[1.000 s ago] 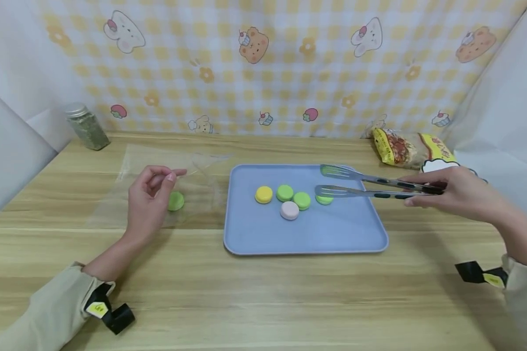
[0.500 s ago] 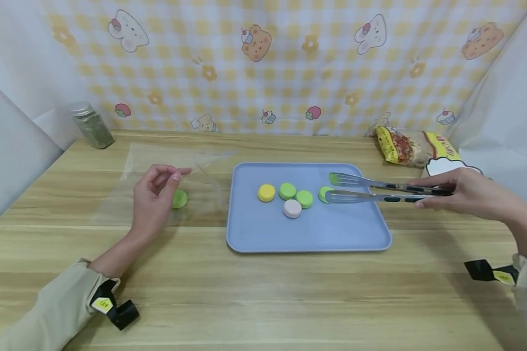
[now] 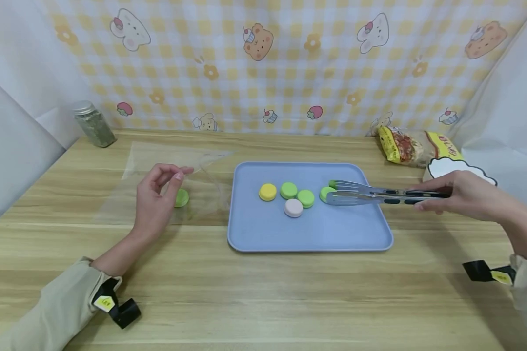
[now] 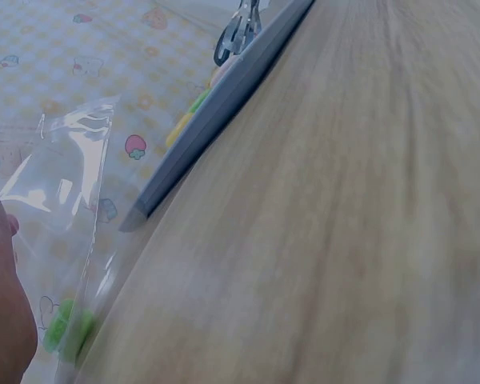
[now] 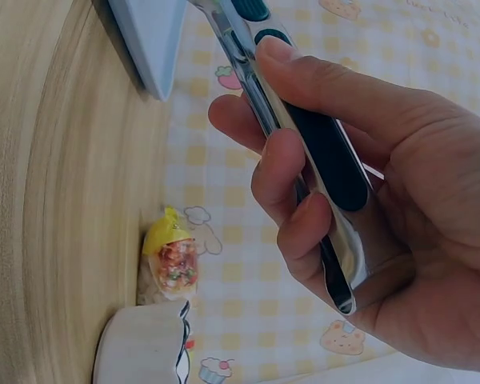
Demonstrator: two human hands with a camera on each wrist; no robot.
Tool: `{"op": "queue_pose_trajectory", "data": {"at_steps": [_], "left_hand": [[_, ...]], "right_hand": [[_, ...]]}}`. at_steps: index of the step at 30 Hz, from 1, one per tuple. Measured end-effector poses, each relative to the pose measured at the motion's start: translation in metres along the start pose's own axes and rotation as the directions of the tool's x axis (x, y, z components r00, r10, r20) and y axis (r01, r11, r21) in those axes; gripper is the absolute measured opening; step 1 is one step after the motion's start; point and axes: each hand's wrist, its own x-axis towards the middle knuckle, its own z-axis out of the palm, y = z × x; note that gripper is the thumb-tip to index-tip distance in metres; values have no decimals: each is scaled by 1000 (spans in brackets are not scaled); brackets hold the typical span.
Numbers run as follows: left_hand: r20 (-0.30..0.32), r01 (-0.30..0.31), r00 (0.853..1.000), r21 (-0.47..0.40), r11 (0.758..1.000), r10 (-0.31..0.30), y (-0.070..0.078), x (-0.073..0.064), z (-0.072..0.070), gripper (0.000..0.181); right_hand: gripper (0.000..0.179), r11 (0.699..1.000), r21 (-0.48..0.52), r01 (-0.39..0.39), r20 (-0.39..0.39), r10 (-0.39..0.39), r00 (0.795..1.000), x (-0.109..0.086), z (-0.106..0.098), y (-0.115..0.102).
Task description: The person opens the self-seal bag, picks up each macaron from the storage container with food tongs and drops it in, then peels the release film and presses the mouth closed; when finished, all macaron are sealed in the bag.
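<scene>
My left hand [image 3: 153, 207] pinches the raised edge of a clear plastic bag [image 3: 140, 158], propping its mouth apart. Inside the bag lies a green macaron [image 3: 182, 198], seen also as a green shape [image 4: 68, 328] low in the left wrist view. My right hand [image 3: 472, 197] grips metal tongs [image 3: 393, 197] by their dark-padded handles, fingers curled round them in the right wrist view. The tongs' tips are at a green macaron [image 3: 325, 194] on the blue tray [image 3: 307, 236] and partly cover it. To its left sit two green macarons [image 3: 306, 198], a yellow one [image 3: 268, 192] and a pale lilac one [image 3: 293, 208].
A jar of dried herbs [image 3: 94, 124] leans at the back left. Behind my right hand are a yellow food packet [image 3: 415, 146] and a white container with a cloud-shaped edge [image 3: 456, 168]. A checked cloth [image 3: 281, 87] hangs behind the wooden table [image 3: 263, 297].
The tongs shifted slightly right over the tray, then their arms came closer together at the rightmost green macaron. My left hand keeps its pinch on the bag.
</scene>
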Motion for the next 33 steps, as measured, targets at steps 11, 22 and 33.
{"op": "queue_pose_trajectory", "data": {"at_steps": [11, 22, 33], "left_hand": [[-12, 5, 1000, -2, 1000, -5, 1, -1, 0, 12], [-26, -1, 1000, 15, 1000, 2, 1, -1, -1, 7], [-19, -17, 1000, 13, 1000, 17, 0, 1, 0, 5]], "right_hand": [[30, 999, 7, 52, -14, -52, 999, -1, -2, -2], [31, 998, 56, -14, -23, 15, 1000, -4, -7, -3], [33, 993, 54, -104, -32, 105, 994, -8, -13, -3]]}}
